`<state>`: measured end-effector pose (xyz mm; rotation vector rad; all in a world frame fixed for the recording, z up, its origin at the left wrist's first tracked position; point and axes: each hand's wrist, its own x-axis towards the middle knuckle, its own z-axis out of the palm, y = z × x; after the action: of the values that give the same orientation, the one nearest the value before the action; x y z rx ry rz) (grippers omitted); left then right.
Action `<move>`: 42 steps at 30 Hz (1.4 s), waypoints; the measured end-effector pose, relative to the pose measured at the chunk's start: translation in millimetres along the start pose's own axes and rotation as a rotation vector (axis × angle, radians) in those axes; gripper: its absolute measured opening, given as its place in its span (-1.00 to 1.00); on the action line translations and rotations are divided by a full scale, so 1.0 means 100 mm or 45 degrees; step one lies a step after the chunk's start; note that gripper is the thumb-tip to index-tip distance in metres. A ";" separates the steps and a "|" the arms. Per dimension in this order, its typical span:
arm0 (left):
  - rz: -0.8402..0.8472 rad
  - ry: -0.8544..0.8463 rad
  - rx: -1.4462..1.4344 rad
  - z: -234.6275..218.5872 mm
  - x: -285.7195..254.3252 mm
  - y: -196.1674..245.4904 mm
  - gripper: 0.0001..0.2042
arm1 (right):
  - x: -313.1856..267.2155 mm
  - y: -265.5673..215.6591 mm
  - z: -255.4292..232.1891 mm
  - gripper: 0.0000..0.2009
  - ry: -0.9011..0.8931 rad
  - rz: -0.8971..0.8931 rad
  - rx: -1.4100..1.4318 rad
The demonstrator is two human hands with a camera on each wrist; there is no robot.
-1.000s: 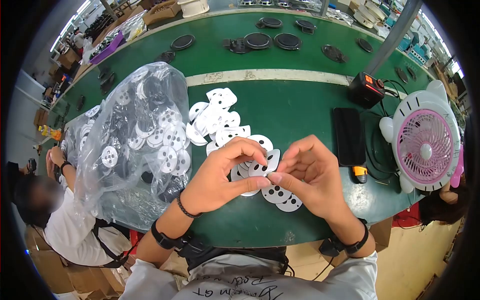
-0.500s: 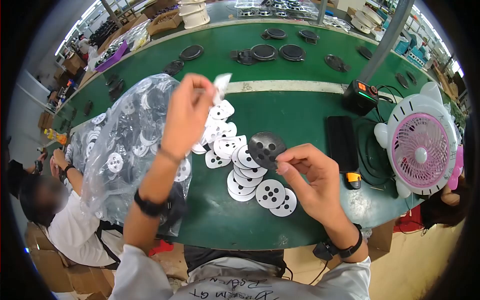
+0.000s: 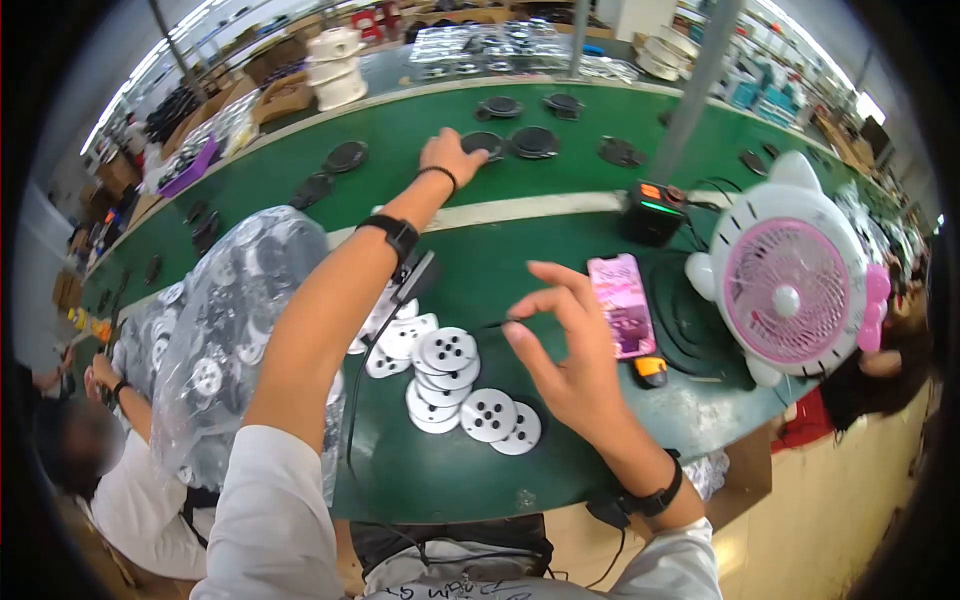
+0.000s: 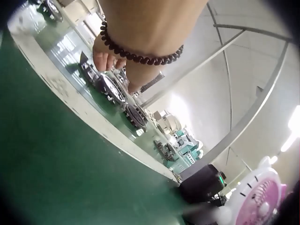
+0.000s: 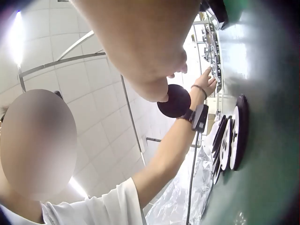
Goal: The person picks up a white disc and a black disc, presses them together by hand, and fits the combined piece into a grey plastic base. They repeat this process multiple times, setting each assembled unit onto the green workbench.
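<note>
My left hand (image 3: 447,163) reaches across the pale strip to a round black part (image 3: 482,146), fingers at its near left side; a firm hold cannot be made out. In the left wrist view that hand (image 4: 112,58) is over the dark round parts (image 4: 112,88), thumb extended. My right hand (image 3: 572,350) pinches a thin black disc (image 3: 492,324) by its edge, seen nearly edge-on; the right wrist view shows the disc's dark face (image 5: 174,101) beside the fingertips. Overlapping white discs with holes (image 3: 489,415) lie left of and below this hand.
A plastic bag of white discs (image 3: 235,330) is at the left, near a seated person. On the right are a lit phone (image 3: 621,305), a black device (image 3: 652,213), cables and a pink-and-white fan (image 3: 790,285). More black round parts (image 3: 347,156) lie beyond the strip.
My left hand has gone from the white pile to the black parts beyond the strip, and its white piece is no longer visible. The right hand's disc has turned edge-on. The phone screen has lit.
</note>
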<state>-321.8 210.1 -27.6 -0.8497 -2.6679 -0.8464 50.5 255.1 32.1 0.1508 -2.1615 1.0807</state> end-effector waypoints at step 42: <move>-0.558 -0.117 -1.227 -1.98 -3.45 0.82 -0.59 | -0.22 -0.20 -0.01 -0.80 -0.509 0.249 1.364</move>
<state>11.4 -9.6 45.8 -0.4209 -2.4692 -2.3300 74.9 238.6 31.4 0.6889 -1.6846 2.3896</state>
